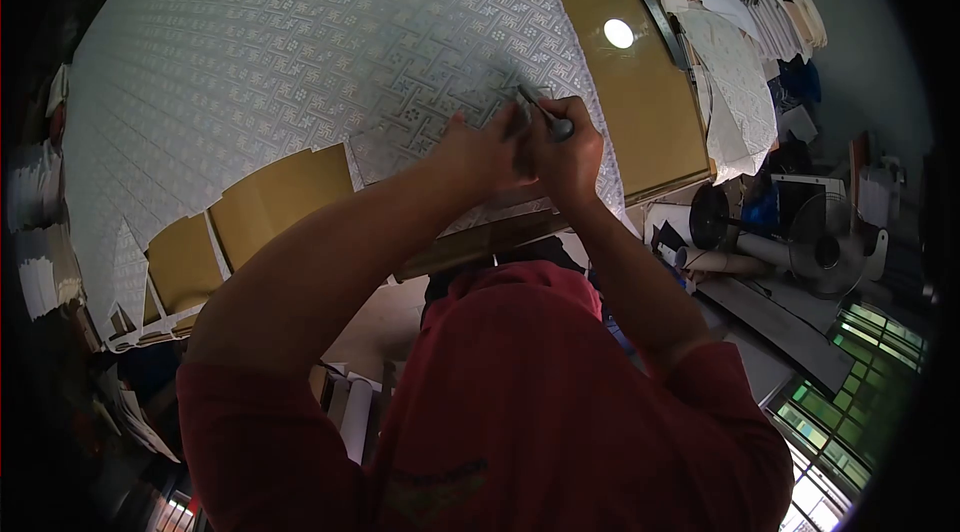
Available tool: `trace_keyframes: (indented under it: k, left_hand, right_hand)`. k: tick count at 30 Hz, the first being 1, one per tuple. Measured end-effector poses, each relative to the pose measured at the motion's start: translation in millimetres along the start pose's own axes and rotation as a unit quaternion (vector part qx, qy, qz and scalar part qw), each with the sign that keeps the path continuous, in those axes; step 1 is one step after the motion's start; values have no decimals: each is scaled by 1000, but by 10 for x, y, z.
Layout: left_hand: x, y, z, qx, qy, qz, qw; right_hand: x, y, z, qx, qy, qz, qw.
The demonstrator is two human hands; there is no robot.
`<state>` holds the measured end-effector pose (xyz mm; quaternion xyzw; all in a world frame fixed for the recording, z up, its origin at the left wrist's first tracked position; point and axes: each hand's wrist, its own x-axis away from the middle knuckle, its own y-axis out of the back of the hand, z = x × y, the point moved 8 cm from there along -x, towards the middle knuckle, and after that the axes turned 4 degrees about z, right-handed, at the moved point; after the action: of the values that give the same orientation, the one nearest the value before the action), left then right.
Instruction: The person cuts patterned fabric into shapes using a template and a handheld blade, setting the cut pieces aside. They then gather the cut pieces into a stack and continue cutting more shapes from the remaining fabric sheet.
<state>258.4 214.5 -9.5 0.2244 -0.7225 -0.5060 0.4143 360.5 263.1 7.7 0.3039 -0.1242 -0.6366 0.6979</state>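
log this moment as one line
right hand: gripping dark tool | left hand: over patterned fabric, close beside right hand | fabric: spread across brown tabletop, partly covering it

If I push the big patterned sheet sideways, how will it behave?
Probably floppy: the patterned sheet looks thin and lies flat. It may slide easily, since the brown tabletop looks smooth, showing two bright spots. Being so wide, it could wrinkle rather than shift whole.
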Motion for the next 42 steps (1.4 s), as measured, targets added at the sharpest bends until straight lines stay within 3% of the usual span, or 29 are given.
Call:
trace_keyframes:
  k: [1,5,11,13,15,17,18,20,21,23,26,32,39,42]
  left_hand:
    - [6,-40,-4,0,7,60,998]
    - [-12,-70,19,41,28,34,998]
    - [55,-84,-18,-28,-2,82,996]
    - [50,-4,28,63,16,-54,996]
    - [81,-33,35,47,1,-34,998]
    - [121,30,-7,33,-15,-7,999]
    - [118,37,-16,34,-12,16,999]
    - [113,103,-32,36,-4,46,998]
    - [130,137,-52,12,-12,66,998]
    - [131,101,-61,-6,-12,94,996]
    - [143,34,-35,-4,7,67,998]
    - [153,57,-32,19,10,37,999]
    - [134,40,-39,57,30,49,997]
    - [135,47,0,48,31,64,996]
  right_hand:
    - [32,0,8,-6,9,-11,1000]
    - [50,-11,15,-1,-22,-3,1000]
    - [-30,14,10,-26,-28,46,998]
    - [-125,31,-49,-29,14,59,998]
    - [-300,98,-115,-36,55,77,995]
    - [-528,34,-212,-67,41,218,973]
    - [-697,80,-251,-75,41,223,971]
    - [-892,-33,-122,-94,135,368,915]
    - [-1018,-20,-64,-101,136,373,912]
    - [-1121,-129,74,-94,149,471,864]
    - [-1195,-344,202,-80,216,512,828]
    - [-964,-1054,869,-56,326,540,774]
    - [-907,-1004,790,-32,310,539,783]
    - [-944,-1020,738,-82,289,537,789]
